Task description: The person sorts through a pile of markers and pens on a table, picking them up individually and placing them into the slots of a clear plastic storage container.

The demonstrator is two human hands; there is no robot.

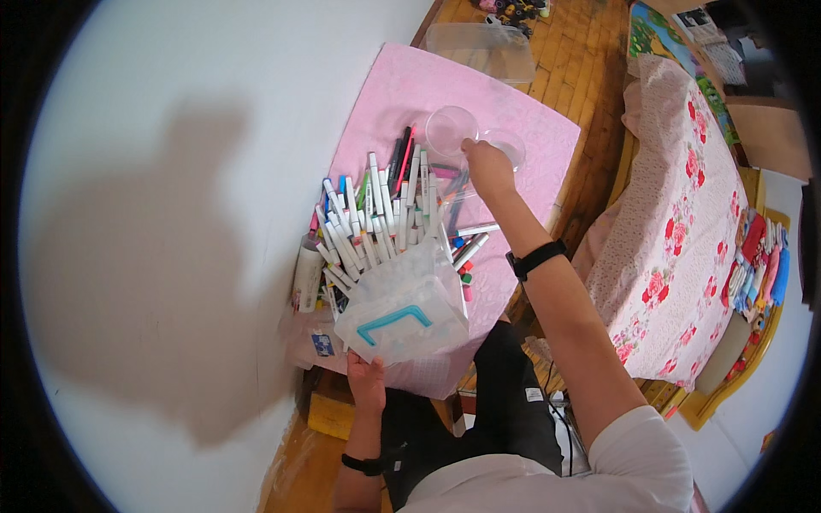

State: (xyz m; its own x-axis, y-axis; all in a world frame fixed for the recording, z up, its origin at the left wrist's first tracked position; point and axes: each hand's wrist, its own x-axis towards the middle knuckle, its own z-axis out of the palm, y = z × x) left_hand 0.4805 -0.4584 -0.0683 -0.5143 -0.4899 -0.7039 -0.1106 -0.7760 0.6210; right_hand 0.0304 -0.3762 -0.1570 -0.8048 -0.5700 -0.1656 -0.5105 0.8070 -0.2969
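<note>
A translucent plastic case (442, 324) with a teal handle is tilted at the near side of a pink-covered table (539, 122). My left hand (367, 378) grips its lower edge. Beyond and beside the case lies a large heap of white markers (378, 205), with darker pens (401, 157) at its far end. My right hand (485, 163) reaches over the far part of the table, its fingers at a round clear plastic container (451, 130); whether they grip it I cannot tell. Another round clear container (508, 149) lies partly behind that hand.
A white cylindrical bottle (308, 276) stands by the wall at the left. Small coloured pieces (466, 278) lie right of the case. A clear plastic bin (481, 51) is past the table's far edge. A bed with a floral cover (673, 243) is at the right.
</note>
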